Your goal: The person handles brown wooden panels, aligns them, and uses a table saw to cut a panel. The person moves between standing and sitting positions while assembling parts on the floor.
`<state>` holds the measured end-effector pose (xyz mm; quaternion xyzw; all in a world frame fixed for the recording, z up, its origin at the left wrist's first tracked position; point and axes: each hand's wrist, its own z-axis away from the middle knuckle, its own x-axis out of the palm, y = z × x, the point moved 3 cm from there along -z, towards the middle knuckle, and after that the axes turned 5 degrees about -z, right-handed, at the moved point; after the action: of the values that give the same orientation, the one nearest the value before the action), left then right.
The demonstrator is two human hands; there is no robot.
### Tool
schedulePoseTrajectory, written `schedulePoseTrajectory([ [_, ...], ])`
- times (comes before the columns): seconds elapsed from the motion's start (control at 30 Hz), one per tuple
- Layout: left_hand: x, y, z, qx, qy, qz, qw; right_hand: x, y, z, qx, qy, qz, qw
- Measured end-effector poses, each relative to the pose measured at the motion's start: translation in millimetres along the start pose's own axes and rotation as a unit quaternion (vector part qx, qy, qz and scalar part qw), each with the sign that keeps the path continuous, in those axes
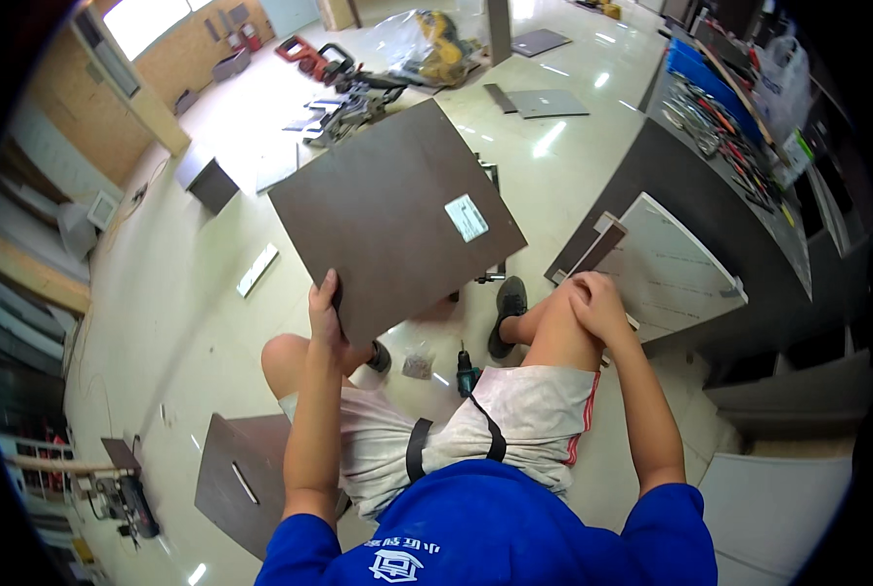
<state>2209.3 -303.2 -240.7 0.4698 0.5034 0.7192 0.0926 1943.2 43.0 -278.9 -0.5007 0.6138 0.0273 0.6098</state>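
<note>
My left hand (327, 311) grips the near left corner of a large dark brown board (387, 215), thumb on top and the other fingers hidden beneath. The board is held up in front of my knees, and a white label (467, 218) sticks to its right part. My right hand (597, 301) rests on my right knee with its fingers bent over it; nothing shows in it. Between my feet on the floor stand a green and black cordless drill (467, 374) and a clear bag of small parts (418, 363). Behind the board, black metal parts (491, 186) show partly.
To my right, a pale panel (661, 269) leans against a dark cabinet (637, 181) topped with many hand tools (715, 127). A mitre saw (343, 93) stands ahead on the floor. Another brown board (246, 469) lies at my left, a white strip (257, 271) farther ahead.
</note>
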Motion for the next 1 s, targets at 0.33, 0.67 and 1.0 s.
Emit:
schedulePoseTrajectory([
  [0.33,-59,-45,49,0.001,0.174,0.046,0.984,55,-84,-1,0.067,-0.092,-0.363,0.925],
  [0.67,-29,-9,179,0.047,0.172,-0.055,0.982,114,-254,17,0.061,-0.146,-0.773,0.614],
  [1.0,-89,86,507,0.364,0.562,-0.485,0.562,161,-392,124,-0.191,-0.440,-0.675,0.560],
])
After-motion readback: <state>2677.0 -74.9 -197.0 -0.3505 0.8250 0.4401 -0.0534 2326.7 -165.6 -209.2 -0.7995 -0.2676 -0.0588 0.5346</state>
